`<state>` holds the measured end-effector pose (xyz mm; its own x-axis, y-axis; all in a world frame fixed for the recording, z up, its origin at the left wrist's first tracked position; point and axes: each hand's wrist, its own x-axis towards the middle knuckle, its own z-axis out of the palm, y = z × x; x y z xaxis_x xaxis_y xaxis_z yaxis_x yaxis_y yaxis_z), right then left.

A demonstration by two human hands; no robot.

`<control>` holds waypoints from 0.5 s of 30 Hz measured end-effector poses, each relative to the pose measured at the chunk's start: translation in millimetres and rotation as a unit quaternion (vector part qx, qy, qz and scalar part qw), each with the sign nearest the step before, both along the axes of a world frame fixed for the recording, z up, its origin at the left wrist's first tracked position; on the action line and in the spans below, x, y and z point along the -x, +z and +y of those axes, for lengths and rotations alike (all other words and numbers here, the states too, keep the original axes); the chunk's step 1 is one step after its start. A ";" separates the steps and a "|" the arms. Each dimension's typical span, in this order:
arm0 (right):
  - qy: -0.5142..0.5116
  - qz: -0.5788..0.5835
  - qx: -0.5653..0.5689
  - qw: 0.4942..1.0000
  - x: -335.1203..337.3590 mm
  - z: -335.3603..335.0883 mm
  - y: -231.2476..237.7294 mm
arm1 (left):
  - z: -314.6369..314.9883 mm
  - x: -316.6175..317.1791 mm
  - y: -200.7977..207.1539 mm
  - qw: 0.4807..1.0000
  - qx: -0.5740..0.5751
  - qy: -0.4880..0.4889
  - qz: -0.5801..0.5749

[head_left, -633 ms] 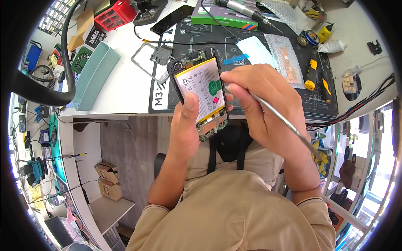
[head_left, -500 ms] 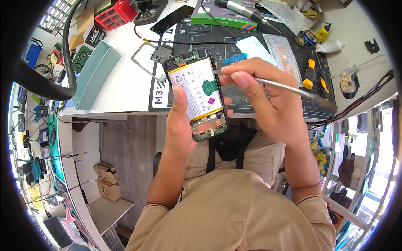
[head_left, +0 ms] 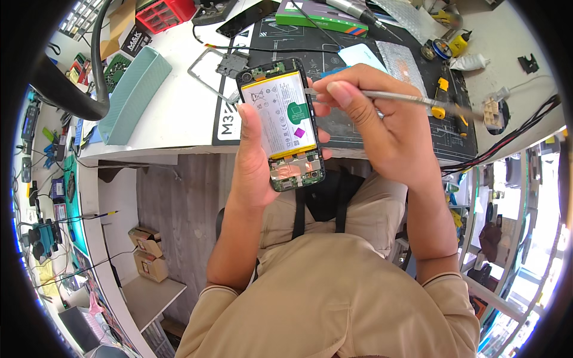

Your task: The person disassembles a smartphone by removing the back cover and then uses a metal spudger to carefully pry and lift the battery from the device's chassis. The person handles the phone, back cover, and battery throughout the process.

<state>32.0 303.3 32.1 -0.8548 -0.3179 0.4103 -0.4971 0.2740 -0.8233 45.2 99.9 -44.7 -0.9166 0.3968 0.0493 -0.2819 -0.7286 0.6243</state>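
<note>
Currently, in the head view, your left hand is partly closed around the phone, whose back is uncovered. The thumb lies along the phone's left edge, and fingertips show past its right edge. The phone is held in front of the desk edge and overlaps the black mat behind it, with its top leaning slightly to your left.

Compared with the frames just before, note three changes. First, your left thumb has shifted off the battery to the side, leaving the printed face almost wholly uncovered. Second, the phone is turned flatter toward you, so the lower circuit board with its copper-coloured patch shows more fully. Third, the slim metal tool has swung from a steep slope to nearly level.

Your right hand pinches that tool between thumb and forefinger, leaving no visible gap. Its flat tip sits at the phone's right edge, beside the battery; whether it is inserted or merely touching cannot be told. Judged from this position, the changes give the tool a flatter approach to that edge and improve your sight of it.
</note>
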 end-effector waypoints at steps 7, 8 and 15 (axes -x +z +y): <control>-0.003 -0.094 0.079 0.992 -7.1 -8.9 3.9 | 9.5 -3.8 -8.6 0.999 0.001 -0.051 -0.007; -0.023 -0.086 0.046 0.995 -8.6 -10.9 5.8 | 10.5 -4.5 -8.1 0.998 -0.017 -0.059 -0.014; -0.049 -0.023 0.090 0.995 -19.3 12.0 10.6 | 10.6 -5.1 6.9 0.999 -0.036 -0.027 0.009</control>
